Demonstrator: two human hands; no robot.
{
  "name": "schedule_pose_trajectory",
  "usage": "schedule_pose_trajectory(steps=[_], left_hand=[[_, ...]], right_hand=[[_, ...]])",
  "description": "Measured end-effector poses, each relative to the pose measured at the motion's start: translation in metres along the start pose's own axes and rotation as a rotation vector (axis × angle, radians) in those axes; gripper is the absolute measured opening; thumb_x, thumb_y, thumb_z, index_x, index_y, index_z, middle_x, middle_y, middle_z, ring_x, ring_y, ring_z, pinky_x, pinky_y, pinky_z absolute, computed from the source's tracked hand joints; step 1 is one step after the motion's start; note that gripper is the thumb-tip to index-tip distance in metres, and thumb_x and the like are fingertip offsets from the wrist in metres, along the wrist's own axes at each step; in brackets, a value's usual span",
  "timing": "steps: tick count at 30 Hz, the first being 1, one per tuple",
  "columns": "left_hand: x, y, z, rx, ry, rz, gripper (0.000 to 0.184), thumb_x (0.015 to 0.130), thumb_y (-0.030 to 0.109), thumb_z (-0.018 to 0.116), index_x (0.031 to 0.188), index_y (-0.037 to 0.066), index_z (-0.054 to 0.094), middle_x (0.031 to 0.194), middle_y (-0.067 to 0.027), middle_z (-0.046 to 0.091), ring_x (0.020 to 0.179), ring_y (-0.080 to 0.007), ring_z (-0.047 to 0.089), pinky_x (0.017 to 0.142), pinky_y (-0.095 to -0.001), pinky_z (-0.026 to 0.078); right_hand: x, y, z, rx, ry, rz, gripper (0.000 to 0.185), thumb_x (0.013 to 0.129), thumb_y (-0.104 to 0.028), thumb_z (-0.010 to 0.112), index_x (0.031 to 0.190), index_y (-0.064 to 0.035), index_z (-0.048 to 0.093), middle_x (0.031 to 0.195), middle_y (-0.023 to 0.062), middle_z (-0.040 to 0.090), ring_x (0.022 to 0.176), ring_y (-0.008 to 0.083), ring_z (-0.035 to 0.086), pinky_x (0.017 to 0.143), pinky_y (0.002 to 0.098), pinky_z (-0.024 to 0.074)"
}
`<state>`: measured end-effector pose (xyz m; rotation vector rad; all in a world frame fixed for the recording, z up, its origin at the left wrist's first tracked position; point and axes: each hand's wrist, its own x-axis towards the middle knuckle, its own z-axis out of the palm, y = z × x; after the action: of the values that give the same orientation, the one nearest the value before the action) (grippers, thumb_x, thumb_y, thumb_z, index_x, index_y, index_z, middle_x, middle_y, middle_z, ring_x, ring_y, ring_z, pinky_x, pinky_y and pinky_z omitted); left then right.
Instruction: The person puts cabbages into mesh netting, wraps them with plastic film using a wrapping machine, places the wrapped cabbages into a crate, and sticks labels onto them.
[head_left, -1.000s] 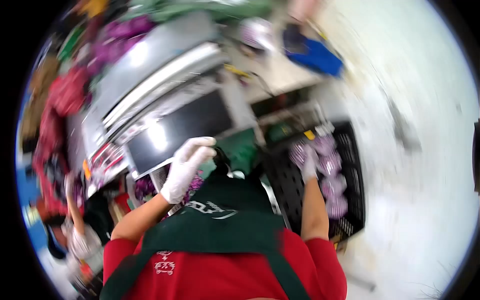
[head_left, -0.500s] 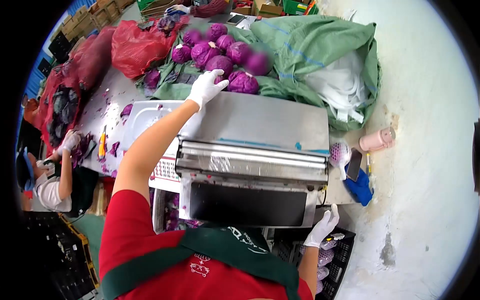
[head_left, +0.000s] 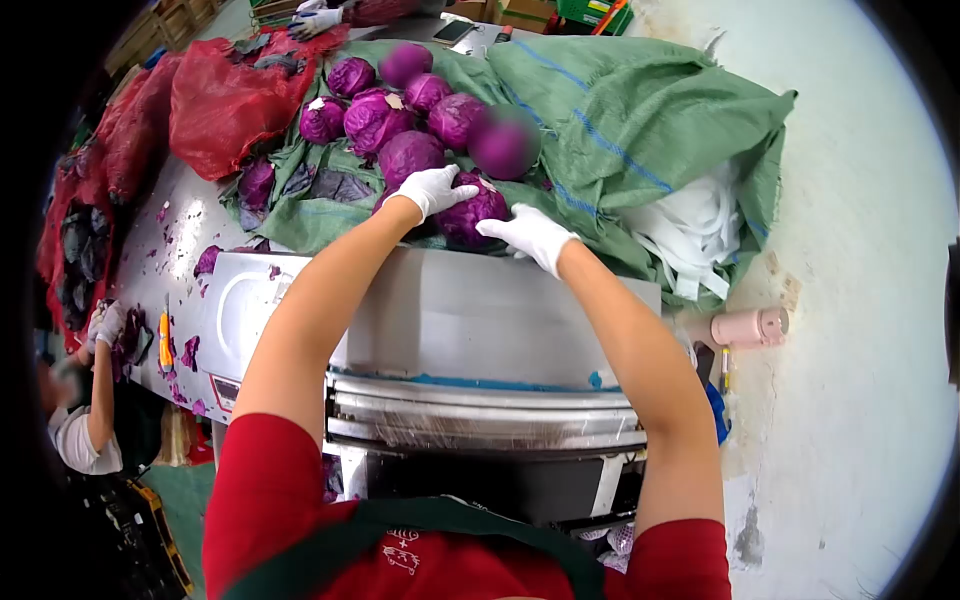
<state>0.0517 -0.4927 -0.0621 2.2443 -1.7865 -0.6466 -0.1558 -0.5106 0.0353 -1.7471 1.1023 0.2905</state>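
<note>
A purple cabbage at the near edge of the pile lies between my two white-gloved hands. My left hand is at its upper left, fingers apart, with the thumb over the cabbage. From the right, my right hand reaches in, open, its thumb at the cabbage's side; a firm grip cannot be made out. Just behind sits another purple cabbage, with several more on a green woven sack. Below my hands is the metal top of a wrapping machine.
A green sack holding white strips stands at the right. Red mesh bags are at the left, near an orange-handled knife. A co-worker's gloved hands handle dark leaves. A pink bottle lies by the wall.
My right hand has come up from beside the crate at the lower right to the cabbage. My left hand has moved to the same cabbage's left side. The view has shifted forward.
</note>
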Motion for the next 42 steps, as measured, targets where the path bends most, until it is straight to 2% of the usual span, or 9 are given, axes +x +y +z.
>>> schedule_pose_trajectory(steps=[8, 10, 15, 18, 24, 29, 32, 36, 42], left_hand=[[-0.005, 0.021, -0.012, -0.222, 0.081, -0.128, 0.077, 0.082, 0.063, 0.057, 0.128, 0.002, 0.049, 0.112, -0.0231, 0.063, 0.106, -0.0355, 0.061, 0.089, -0.0393, 0.048], [-0.036, 0.041, -0.031, -0.314, 0.221, -0.106, 0.073, 0.082, 0.058, 0.061, 0.128, 0.002, 0.049, 0.111, -0.0232, 0.063, 0.107, -0.0349, 0.061, 0.091, -0.0383, 0.047], [-0.139, 0.086, -0.058, -0.479, 0.668, 0.148, 0.067, 0.08, 0.034, 0.073, 0.132, 0.003, 0.045, 0.123, -0.0208, 0.053, 0.111, -0.0281, 0.055, 0.095, -0.0354, 0.043], [-0.204, 0.105, -0.046, -0.451, 0.669, 0.178, 0.069, 0.077, 0.03, 0.076, 0.132, 0.003, 0.046, 0.114, -0.021, 0.053, 0.107, -0.031, 0.054, 0.093, -0.0366, 0.043], [-0.257, 0.114, 0.017, -0.582, 0.646, 0.191, 0.069, 0.076, 0.021, 0.076, 0.134, 0.003, 0.044, 0.117, -0.0187, 0.052, 0.108, -0.0302, 0.052, 0.096, -0.0375, 0.041], [-0.285, 0.142, -0.007, -0.298, 0.735, 0.374, 0.085, 0.077, 0.033, 0.075, 0.144, 0.004, 0.031, 0.141, -0.0222, 0.036, 0.134, -0.0343, 0.033, 0.11, -0.0399, 0.028], [-0.276, 0.15, -0.011, -0.134, 0.57, 0.421, 0.072, 0.076, 0.041, 0.071, 0.137, 0.011, 0.046, 0.142, -0.0154, 0.041, 0.136, -0.0346, 0.031, 0.11, -0.0468, 0.025], [-0.274, 0.153, -0.002, 0.072, 0.611, 0.401, 0.06, 0.076, 0.041, 0.071, 0.13, 0.019, 0.055, 0.138, -0.0118, 0.045, 0.132, -0.0353, 0.035, 0.106, -0.0507, 0.027], [-0.284, 0.155, -0.007, -0.046, 0.564, 0.409, 0.063, 0.076, 0.036, 0.073, 0.132, 0.016, 0.052, 0.139, -0.0125, 0.044, 0.134, -0.037, 0.032, 0.11, -0.0504, 0.023]], right_hand=[[0.091, 0.024, 0.011, 0.572, 0.14, 0.169, 0.06, 0.081, -0.023, 0.073, 0.128, 0.0014, 0.045, 0.124, 0.0168, 0.056, 0.104, 0.0285, 0.06, 0.083, 0.041, 0.0529], [0.067, 0.027, 0.008, 0.363, 0.351, -0.212, 0.06, 0.08, -0.021, 0.073, 0.129, 0.0006, 0.045, 0.122, 0.0163, 0.058, 0.107, 0.027, 0.059, 0.087, 0.039, 0.0502], [-0.086, -0.006, 0.018, 0.057, 0.595, -0.523, 0.084, 0.078, -0.019, 0.075, 0.142, 0.0066, 0.025, 0.124, 0.0237, 0.056, 0.113, 0.0273, 0.058, 0.096, 0.0345, 0.0438], [-0.128, 0.025, 0.056, 0.054, 0.643, -0.563, 0.095, 0.074, -0.028, 0.077, 0.145, 0.0002, 0.02, 0.122, 0.0268, 0.053, 0.109, 0.0398, 0.057, 0.092, 0.0425, 0.0459], [-0.154, 0.08, 0.11, 0.04, 0.678, -0.658, 0.096, 0.075, -0.026, 0.075, 0.148, -0.0049, 0.016, 0.127, 0.0261, 0.049, 0.114, 0.0384, 0.053, 0.095, 0.0404, 0.045], [-0.184, 0.09, 0.071, -0.106, 0.487, -0.618, 0.085, 0.076, -0.035, 0.074, 0.145, -0.0097, 0.032, 0.125, 0.021, 0.056, 0.116, 0.0319, 0.055, 0.099, 0.0352, 0.0422], [-0.158, 0.116, -0.01, -0.164, 0.992, -0.566, 0.024, 0.086, -0.032, 0.06, 0.092, -0.01, 0.068, 0.087, 0.0129, 0.067, 0.081, 0.0312, 0.064, 0.071, 0.0366, 0.0499], [-0.086, 0.165, -0.112, -0.538, 1.122, -0.135, 0.024, 0.083, -0.031, 0.056, 0.09, -0.0116, 0.068, 0.09, 0.0153, 0.066, 0.085, 0.0365, 0.062, 0.074, 0.0469, 0.0486], [-0.027, 0.212, -0.141, -0.69, 1.081, -0.087, 0.026, 0.083, -0.032, 0.057, 0.091, -0.0107, 0.071, 0.098, 0.0156, 0.066, 0.095, 0.0318, 0.061, 0.08, 0.0441, 0.0482]])
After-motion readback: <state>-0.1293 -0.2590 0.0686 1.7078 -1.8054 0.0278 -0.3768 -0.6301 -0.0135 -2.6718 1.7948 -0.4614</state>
